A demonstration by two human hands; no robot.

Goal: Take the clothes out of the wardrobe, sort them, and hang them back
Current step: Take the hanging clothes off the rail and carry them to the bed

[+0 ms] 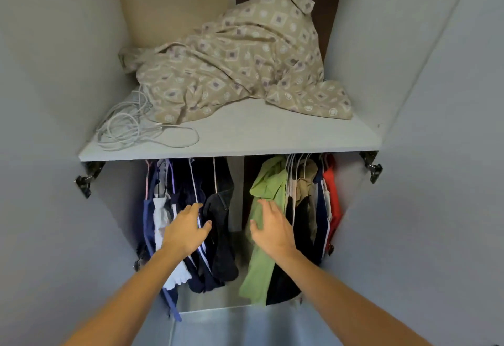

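Both your grips are open: left hand (185, 232) on the dark clothes (218, 225), right hand (272, 229) on the green shirt (259, 269); yanking fabric could slip garments off their hangers (293, 179)

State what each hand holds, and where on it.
Nothing is held. The left hand lies open against the dark clothes; the right hand lies open at the green garment.

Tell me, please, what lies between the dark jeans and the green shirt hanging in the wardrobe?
Nothing hangs there: the head view shows a bare gap between the dark jeans and the green shirt, open to the wardrobe's back panel.
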